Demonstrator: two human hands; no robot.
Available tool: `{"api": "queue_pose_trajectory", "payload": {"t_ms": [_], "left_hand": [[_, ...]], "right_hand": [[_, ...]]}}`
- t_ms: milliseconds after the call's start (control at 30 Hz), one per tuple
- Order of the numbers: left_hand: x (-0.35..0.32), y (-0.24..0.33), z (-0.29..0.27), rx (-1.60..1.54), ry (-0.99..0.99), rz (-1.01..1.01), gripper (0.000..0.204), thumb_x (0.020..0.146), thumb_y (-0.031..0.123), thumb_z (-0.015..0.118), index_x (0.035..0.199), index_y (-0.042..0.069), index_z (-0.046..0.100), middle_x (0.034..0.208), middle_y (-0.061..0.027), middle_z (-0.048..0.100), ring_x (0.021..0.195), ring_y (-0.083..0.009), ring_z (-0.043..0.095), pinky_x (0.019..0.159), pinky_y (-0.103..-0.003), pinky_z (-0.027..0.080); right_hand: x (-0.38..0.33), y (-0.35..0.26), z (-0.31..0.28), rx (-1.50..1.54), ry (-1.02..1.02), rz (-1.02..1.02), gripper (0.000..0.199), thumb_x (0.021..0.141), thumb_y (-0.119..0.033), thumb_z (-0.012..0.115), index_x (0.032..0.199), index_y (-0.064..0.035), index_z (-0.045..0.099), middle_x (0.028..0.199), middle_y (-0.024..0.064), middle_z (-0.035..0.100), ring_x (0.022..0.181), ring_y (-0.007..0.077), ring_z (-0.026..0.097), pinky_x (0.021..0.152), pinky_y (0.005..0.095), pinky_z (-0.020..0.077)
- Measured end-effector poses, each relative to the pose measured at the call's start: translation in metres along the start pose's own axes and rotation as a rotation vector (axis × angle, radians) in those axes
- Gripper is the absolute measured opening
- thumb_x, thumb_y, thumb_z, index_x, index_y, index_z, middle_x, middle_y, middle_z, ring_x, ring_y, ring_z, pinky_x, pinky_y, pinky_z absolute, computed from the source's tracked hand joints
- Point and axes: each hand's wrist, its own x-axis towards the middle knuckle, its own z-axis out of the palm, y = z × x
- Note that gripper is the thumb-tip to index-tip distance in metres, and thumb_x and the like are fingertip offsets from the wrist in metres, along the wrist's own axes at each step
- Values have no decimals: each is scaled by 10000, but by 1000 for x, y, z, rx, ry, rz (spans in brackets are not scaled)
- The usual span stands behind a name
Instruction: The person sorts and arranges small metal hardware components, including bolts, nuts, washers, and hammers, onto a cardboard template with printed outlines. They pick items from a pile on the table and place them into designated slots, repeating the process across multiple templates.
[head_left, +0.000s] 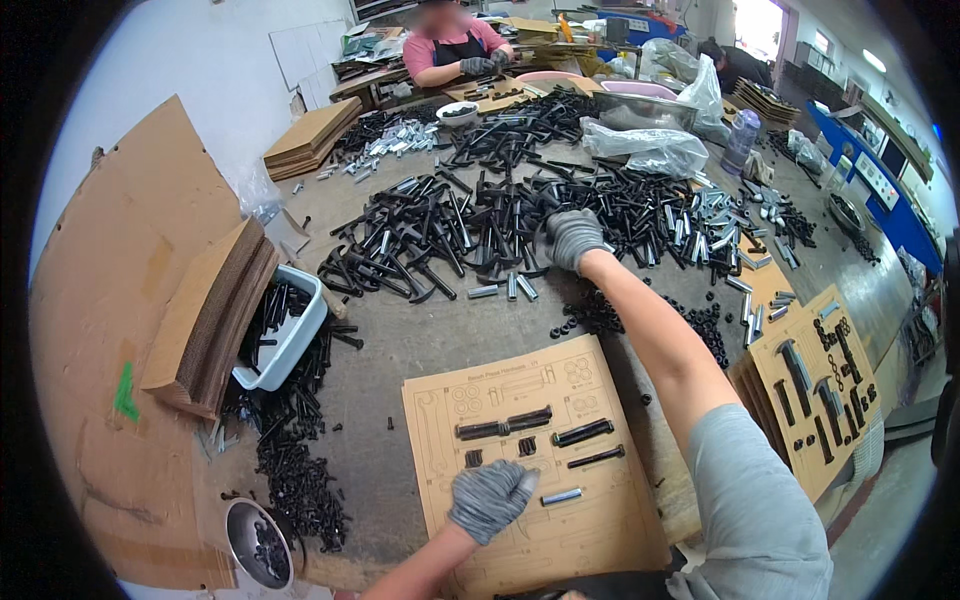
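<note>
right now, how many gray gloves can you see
4: one on the left hand, over the printed cardboard sheet; one on the right hand, at the dark hardware pile; two on the co-worker's hands across the table. Others may be hidden.

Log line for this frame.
left hand: over cardboard sheet | right hand: at black parts pile, grip unclear | silver tube: on sheet
</note>
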Motion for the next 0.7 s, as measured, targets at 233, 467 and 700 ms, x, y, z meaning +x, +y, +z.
{"api": "queue_pose_trajectory", "payload": {"t_ms": [233, 467, 700], "left_hand": [[7, 3, 2, -64, -3, 30, 317, 889, 312, 577, 658, 96, 598, 591, -87, 571, 522, -264, 578, 472, -402, 439], [4, -1, 2, -69, -64, -25, 316, 899, 332, 565, 691, 104, 627, 616, -74, 600, 552, -246, 600, 487, -384, 453], [3, 1, -3, -28, -17, -13, 341, 911, 347, 543, 698, 95, 629, 645, -87, 614, 572, -262, 610, 504, -395, 464]], "right_hand": [[41, 72, 9, 174, 303, 269, 368, 846, -281, 563, 1169, -106, 581, 1055, 223, 636, 996, 364, 613, 857, 442, 490], [42, 42, 5, -14, -196, 219, 304, 745, -257, 622, 972, -75, 711, 974, 200, 681, 913, 350, 665, 757, 429, 531], [24, 45, 2, 123, -142, 78, 414, 669, -370, 737, 912, -36, 699, 932, 200, 681, 925, 335, 654, 818, 399, 512]]}}
